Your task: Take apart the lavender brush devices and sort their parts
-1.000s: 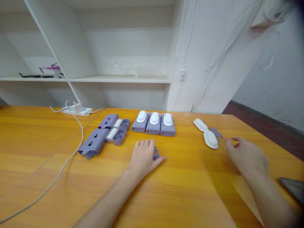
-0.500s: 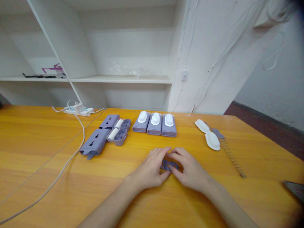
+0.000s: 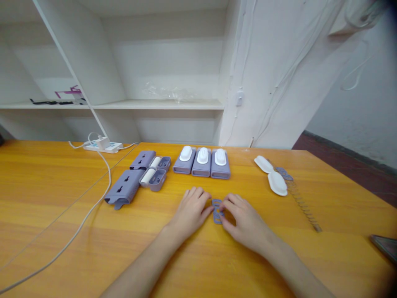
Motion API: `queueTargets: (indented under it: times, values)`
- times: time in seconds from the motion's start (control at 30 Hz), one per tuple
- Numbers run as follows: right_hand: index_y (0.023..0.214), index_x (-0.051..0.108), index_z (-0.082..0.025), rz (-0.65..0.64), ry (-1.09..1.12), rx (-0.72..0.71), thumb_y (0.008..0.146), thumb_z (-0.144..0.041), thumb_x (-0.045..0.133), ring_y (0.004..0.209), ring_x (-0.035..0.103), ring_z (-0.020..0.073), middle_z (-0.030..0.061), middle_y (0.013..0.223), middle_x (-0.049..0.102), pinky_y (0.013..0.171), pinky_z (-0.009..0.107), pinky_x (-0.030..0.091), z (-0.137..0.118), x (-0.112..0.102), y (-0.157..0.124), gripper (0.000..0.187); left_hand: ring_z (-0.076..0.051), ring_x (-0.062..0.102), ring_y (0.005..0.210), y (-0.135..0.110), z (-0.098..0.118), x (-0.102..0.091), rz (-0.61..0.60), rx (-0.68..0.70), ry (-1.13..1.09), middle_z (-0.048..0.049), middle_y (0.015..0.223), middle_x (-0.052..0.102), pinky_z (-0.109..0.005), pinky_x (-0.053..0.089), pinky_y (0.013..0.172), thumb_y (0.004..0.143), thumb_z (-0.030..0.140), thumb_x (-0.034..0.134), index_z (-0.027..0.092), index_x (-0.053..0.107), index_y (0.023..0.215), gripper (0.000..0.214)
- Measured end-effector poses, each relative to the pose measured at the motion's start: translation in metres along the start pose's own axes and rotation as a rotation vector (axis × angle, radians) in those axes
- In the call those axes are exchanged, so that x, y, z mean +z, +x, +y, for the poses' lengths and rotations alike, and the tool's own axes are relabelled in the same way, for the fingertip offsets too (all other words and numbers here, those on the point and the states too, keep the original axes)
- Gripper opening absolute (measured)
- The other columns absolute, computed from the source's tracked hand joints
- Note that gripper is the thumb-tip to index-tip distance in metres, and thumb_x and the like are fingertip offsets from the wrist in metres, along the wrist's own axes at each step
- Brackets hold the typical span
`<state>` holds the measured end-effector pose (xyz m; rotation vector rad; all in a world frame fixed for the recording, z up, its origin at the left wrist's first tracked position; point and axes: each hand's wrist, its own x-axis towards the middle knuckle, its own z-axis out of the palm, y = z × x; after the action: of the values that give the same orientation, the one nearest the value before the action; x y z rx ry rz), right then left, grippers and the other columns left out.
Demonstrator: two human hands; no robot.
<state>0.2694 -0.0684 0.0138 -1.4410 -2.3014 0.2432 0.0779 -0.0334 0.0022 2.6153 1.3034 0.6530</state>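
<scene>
A small flat purple-grey plastic piece with cut-outs [image 3: 216, 217] is between my hands at the front middle of the table. My right hand [image 3: 248, 221] pinches its right edge with thumb and fingertips. On the other side, my left hand [image 3: 190, 213] has thumb and fingers apart, the thumb tip beside the left edge; whether it touches is hard to tell. Beyond the hands stand three purple-grey cases in a row, each topped by a white ribbed part; the middle case [image 3: 201, 170] is one of them.
To the left lie purple sleeves [image 3: 125, 188] and open small cases with white cylinders [image 3: 147, 176]. White oval shells [image 3: 277, 183], another flat purple piece [image 3: 284, 174] and a row of thin springs [image 3: 305, 211] lie right. A white cable [image 3: 89, 213] crosses from a power strip [image 3: 107, 145].
The flat piece has turned from lying crosswise to pointing away from me. My left hand has drawn back left and its fingers have opened; my right hand stays at the piece.
</scene>
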Motion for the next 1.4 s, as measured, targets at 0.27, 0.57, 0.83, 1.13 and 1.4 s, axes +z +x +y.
queueTargets:
  times: [0.27,0.57,0.83,1.13,1.4]
  values:
    - [0.093,0.064,-0.024,0.056,-0.131,0.032,0.088,-0.025,0.051,0.089,0.052,0.0207,0.0054,0.095,0.057,0.079,0.034,0.042,0.003,0.008,0.002,0.014,-0.021,0.048,0.095,-0.002,0.007,-0.003,-0.008,0.029,0.054,-0.0039,0.099,0.054,-0.034,0.039,0.08,0.093,0.032,0.049,0.023,0.059,0.096,0.014]
    - [0.105,0.067,-0.019,0.43,-0.512,0.309,0.091,-0.028,0.044,0.095,0.053,0.0256,0.0109,0.103,0.061,0.076,0.037,0.039,0.062,-0.016,0.002,0.028,-0.024,0.048,0.101,-0.003,0.012,-0.007,-0.038,0.045,0.023,-0.0071,0.11,0.053,-0.038,0.04,0.086,0.092,0.038,0.048,0.023,0.055,0.11,0.025]
    - [0.114,0.063,-0.015,0.45,-0.666,0.998,0.079,-0.039,0.048,0.093,0.054,0.042,0.0262,0.103,0.058,0.064,0.049,0.036,0.147,-0.05,-0.035,0.045,-0.029,0.039,0.123,-0.007,0.024,-0.01,-0.142,0.205,-0.058,-0.0107,0.137,0.041,-0.046,0.032,0.103,0.088,0.053,0.05,0.026,0.039,0.136,0.056]
    - [0.119,0.059,-0.022,0.368,-0.459,1.214,0.073,-0.035,0.052,0.085,0.063,0.0386,0.0228,0.092,0.066,0.057,0.044,0.039,0.175,-0.099,-0.052,0.048,-0.029,0.042,0.119,-0.007,0.023,-0.008,-0.137,0.166,-0.037,-0.0117,0.134,0.044,-0.046,0.034,0.101,0.089,0.054,0.047,0.023,0.045,0.131,0.052]
    - [0.108,0.059,-0.018,0.433,-0.33,0.716,0.084,-0.036,0.053,0.085,0.063,0.023,0.0082,0.094,0.069,0.072,0.032,0.042,0.126,-0.076,0.031,0.031,-0.029,0.043,0.117,-0.006,0.026,-0.008,-0.132,0.168,-0.013,-0.0117,0.131,0.045,-0.046,0.035,0.1,0.09,0.053,0.046,0.023,0.044,0.131,0.051]
